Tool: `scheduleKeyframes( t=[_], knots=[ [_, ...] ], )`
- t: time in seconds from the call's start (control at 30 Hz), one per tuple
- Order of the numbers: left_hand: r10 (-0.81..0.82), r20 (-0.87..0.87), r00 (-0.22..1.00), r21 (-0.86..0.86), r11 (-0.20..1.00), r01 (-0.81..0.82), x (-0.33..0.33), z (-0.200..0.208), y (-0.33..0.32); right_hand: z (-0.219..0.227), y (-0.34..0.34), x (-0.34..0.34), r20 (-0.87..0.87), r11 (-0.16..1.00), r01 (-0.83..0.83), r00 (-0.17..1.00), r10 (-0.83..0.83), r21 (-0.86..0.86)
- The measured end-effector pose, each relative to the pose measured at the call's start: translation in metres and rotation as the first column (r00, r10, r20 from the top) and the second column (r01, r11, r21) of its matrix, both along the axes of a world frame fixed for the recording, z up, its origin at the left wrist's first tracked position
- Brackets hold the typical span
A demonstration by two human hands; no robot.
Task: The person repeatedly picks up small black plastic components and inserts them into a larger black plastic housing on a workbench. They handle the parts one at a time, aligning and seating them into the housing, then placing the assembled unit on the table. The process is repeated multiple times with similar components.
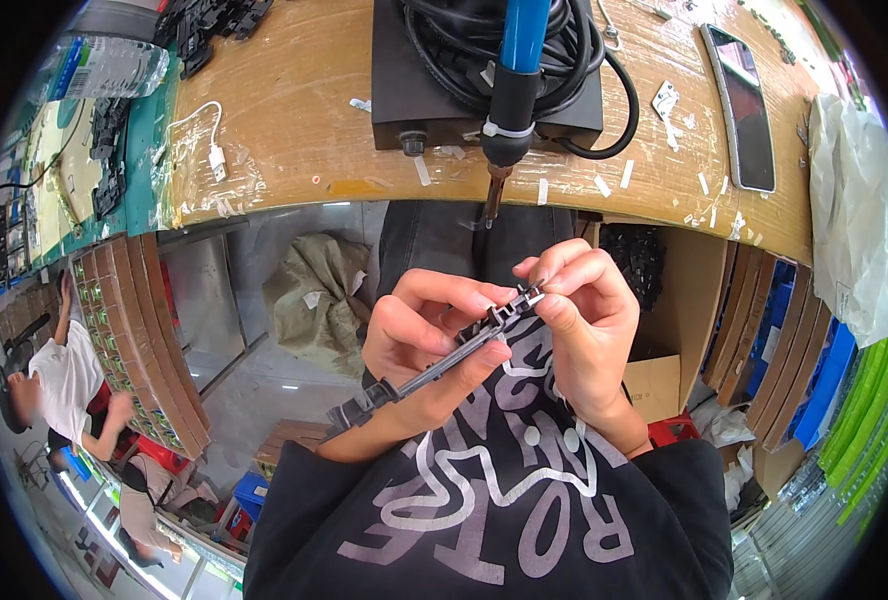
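My left hand (pixel 426 335) grips a long, narrow black plastic part (pixel 432 372), which slants from the lower left up to the right in front of my chest. The part has a blocky lower end and small raised clips near its upper end. Fingertips of my right hand (pixel 592 325) are pinched at that upper end. Whether they also hold a separate small piece there cannot be made out. Above both hands, a blue and black tool (pixel 509 125) with a narrow metal tip points down past the table edge.
On the wooden table (pixel 294 150) stand a black box (pixel 394 100) with coiled black cable, a white USB cable (pixel 218 165) and a phone (pixel 749 115). Black plastic parts (pixel 209 30) lie at the far left. A plastic bag (pixel 849 220) hangs right. Two people (pixel 74 375) are at the left.
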State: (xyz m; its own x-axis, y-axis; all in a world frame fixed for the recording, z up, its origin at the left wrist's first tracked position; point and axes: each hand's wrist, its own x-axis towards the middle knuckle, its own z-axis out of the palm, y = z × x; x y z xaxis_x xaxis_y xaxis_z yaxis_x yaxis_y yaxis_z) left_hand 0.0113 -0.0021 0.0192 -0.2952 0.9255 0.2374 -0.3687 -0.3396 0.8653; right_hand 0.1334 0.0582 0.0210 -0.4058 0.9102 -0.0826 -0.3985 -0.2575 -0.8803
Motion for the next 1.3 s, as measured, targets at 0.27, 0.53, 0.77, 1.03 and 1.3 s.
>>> scheduleKeyframes(
  t=[0.27,0.53,0.77,1.03,1.3],
  knots=[
    [0.003,0.021,1.0,0.032,0.999,-0.003,0.002,0.001,0.001,0.002,-0.001,0.0,-0.016,1.0,0.004,1.0,-0.005,-0.017],
    [0.026,0.041,0.999,0.03,0.999,-0.027,0.003,0.0,0.001,0.002,-0.002,-0.002,-0.024,1.0,0.017,1.0,-0.018,-0.024],
    [0.053,0.058,0.997,0.042,0.998,-0.056,0.005,-0.001,0.002,0.003,-0.003,-0.002,-0.005,0.999,0.036,0.999,-0.036,0.004],
    [0.023,0.063,0.998,0.048,0.998,-0.026,0.005,-0.002,0.003,0.002,0.001,0.002,0.019,0.994,0.024,0.999,-0.026,0.111],
    [-0.019,0.103,0.995,0.07,0.997,0.012,0.005,0.0,0.003,0.013,0.002,-0.002,0.023,1.0,0.005,1.0,-0.006,0.022]
  ],
)
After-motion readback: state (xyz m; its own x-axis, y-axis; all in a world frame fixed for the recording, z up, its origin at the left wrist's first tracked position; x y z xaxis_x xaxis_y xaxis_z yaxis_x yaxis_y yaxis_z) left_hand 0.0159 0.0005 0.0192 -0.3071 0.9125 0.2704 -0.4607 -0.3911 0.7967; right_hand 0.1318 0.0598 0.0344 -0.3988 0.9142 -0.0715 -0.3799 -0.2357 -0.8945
